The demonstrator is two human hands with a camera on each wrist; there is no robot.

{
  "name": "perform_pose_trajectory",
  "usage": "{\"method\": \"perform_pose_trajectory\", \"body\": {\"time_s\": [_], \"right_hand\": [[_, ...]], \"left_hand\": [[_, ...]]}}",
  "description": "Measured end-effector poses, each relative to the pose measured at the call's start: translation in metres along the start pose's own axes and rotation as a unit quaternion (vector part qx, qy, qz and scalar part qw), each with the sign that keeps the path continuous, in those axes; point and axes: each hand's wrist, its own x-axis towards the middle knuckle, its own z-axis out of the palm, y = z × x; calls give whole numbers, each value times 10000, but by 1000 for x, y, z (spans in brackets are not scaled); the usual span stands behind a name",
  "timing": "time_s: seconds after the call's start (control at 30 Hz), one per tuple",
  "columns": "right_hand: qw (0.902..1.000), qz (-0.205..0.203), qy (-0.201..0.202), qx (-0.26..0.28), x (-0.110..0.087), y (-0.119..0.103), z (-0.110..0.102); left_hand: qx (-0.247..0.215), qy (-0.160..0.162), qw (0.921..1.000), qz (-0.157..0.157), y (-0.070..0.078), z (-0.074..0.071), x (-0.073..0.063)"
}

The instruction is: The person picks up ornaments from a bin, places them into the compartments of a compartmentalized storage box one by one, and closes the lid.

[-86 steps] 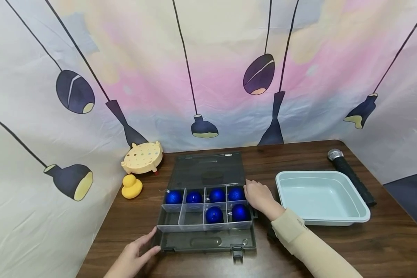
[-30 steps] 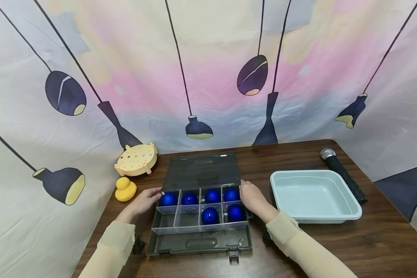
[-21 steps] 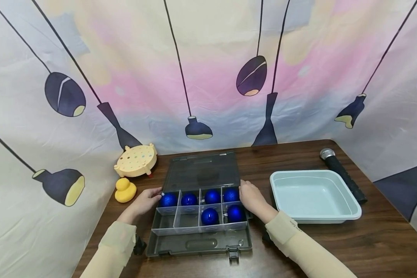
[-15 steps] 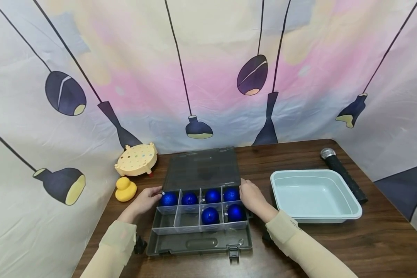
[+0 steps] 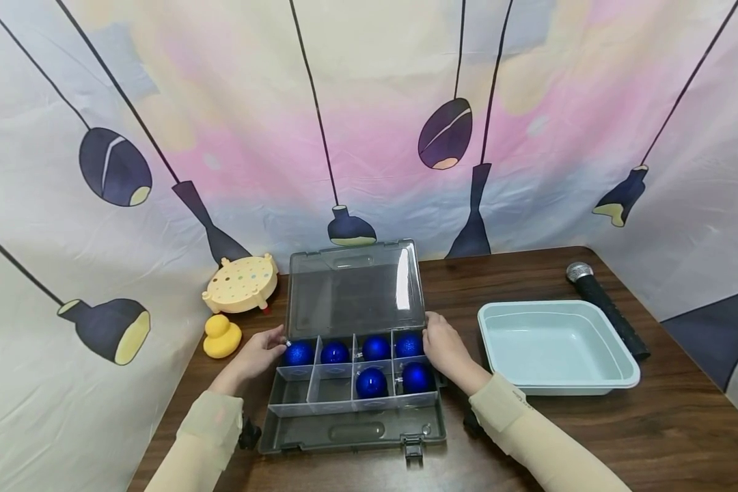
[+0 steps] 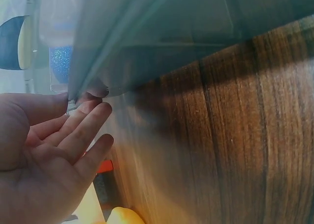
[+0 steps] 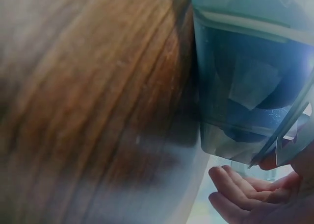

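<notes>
A grey see-through compartment box [image 5: 316,432] stands on the table, with blue Christmas balls [image 5: 372,383] in several compartments. Its two front-left compartments hold no ball. The smoky lid [image 5: 352,294] is tilted up at the back. My left hand [image 5: 255,357] pinches the lid's edge near the left hinge corner; in the left wrist view, thumb and fingertips [image 6: 100,109] meet at that edge. At the opposite corner my right hand [image 5: 447,347] pinches the lid's edge. The right wrist view shows its fingers [image 7: 235,187] curled under the lid corner, beside the box wall [image 7: 208,101].
A pale blue tray [image 5: 590,391] stands to the right, with a black microphone [image 5: 611,311] along its far side. At the left are a yellow rubber duck [image 5: 223,336] and a round cream spotted stand [image 5: 241,283]. A printed curtain [image 5: 369,137] hangs behind the table [image 5: 682,424].
My left hand has gone from the box's front-left corner to its rear-left side. The lid, earlier lying flat back, has swung upward over the last half second. My right hand stays at the right side.
</notes>
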Motion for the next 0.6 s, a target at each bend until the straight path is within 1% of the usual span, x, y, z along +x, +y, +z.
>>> {"method": "perform_pose_trajectory", "body": {"time_s": [0.17, 0.4, 0.5, 0.6], "right_hand": [[9998, -23, 126, 130, -2, 1, 0], [9974, -529, 326, 353, -4, 5, 2], [9971, -557, 399, 333, -4, 6, 2], [9973, -448, 416, 397, -2, 5, 1]], "left_hand": [[99, 39, 9999, -75, -1, 0, 2], [192, 67, 9997, -137, -1, 0, 4], [179, 64, 9997, -134, 0, -1, 5], [114, 102, 9997, -189, 0, -1, 6]]}}
